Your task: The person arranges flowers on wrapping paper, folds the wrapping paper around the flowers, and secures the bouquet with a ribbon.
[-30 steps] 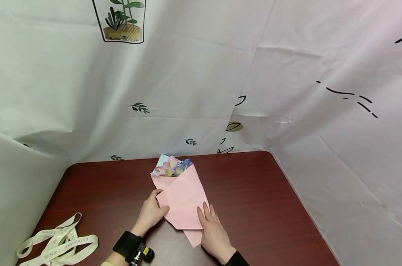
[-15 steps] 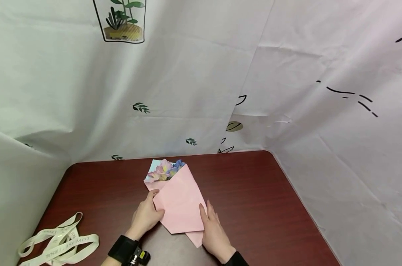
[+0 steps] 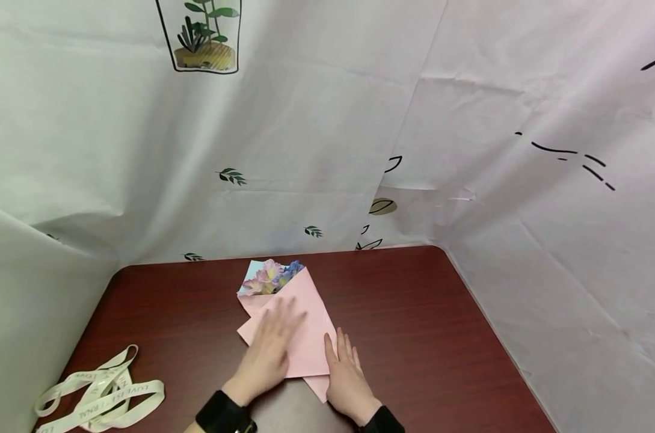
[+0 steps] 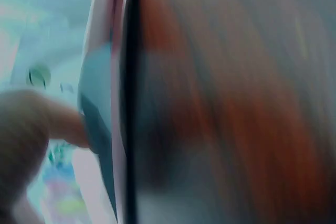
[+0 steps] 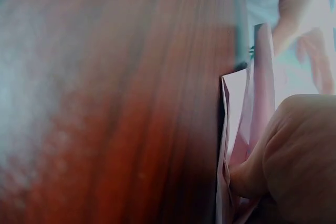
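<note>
White lettered ribbon [image 3: 105,403] is lying in loose loops on the surface [image 3: 430,337], between eight and nine o'clock from the pink paper wrap [image 3: 313,307]. Left hand [image 3: 267,349] is reaching over the wrap's face from seven o'clock, fingers spread, blurring; can't tell whether they're pressing. Wrap is lying between both hands, long axis running eleven to five, flowers [image 3: 270,278] showing at the eleven o'clock end. Right hand [image 3: 349,379] is resting along its four o'clock edge, fingers straight, thumb touching paper. Left is covering more of it.
</note>
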The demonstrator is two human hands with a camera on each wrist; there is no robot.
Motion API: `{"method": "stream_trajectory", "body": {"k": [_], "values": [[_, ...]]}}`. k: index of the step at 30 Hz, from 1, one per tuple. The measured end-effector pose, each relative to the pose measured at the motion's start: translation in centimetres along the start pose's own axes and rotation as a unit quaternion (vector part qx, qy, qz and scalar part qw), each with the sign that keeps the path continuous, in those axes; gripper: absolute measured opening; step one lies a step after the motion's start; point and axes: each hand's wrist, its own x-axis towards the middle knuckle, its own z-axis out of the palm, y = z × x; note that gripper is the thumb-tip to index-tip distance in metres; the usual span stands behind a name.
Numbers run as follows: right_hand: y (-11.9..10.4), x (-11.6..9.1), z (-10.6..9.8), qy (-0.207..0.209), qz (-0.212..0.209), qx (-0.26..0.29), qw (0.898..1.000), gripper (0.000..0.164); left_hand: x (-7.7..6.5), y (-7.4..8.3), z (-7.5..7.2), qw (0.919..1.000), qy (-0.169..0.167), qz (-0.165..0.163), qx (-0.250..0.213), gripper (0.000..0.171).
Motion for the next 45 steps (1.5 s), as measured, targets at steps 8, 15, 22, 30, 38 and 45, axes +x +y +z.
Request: {"method": "stream_trajectory", "body": {"k": [8, 15, 22, 30, 38, 45], "values": [[0.3, 0.0, 0.1, -0.014, -0.002, -0.010, 1.000, 0.092, -1.3, 2.4, 3.7, 0.9747, -0.190, 0.002, -0.118, 0.061], [0.7, -0.1, 0.6, 0.004, -0.004, -0.011, 1.000, 0.096, -2.3, 1.7, 5.3, 0.9710, -0.230, -0.012, -0.065, 0.072], [-0.2, -0.4, -0.7, -0.012, -0.004, -0.044, 0.999, 0.093, -2.1, 1.8, 5.2, 0.9616, -0.266, -0.026, -0.062, 0.077], [2.2, -0.6, 0.8, 0.013, -0.038, -0.069, 0.997, 0.072, -1.7, 1.8, 5.0, 0.9563, -0.285, -0.031, -0.058, 0.076], [0.7, -1.5, -2.2, -0.072, 0.002, -0.079, 0.994, 0.079, -0.4, -0.1, 4.4, 0.9461, -0.317, 0.013, -0.065, 0.080], [0.2, -2.1, -2.1, -0.104, 0.018, -0.090, 0.990, 0.074, 0.8, 1.2, 2.6, 0.9492, -0.313, 0.026, -0.020, 0.084]]}}
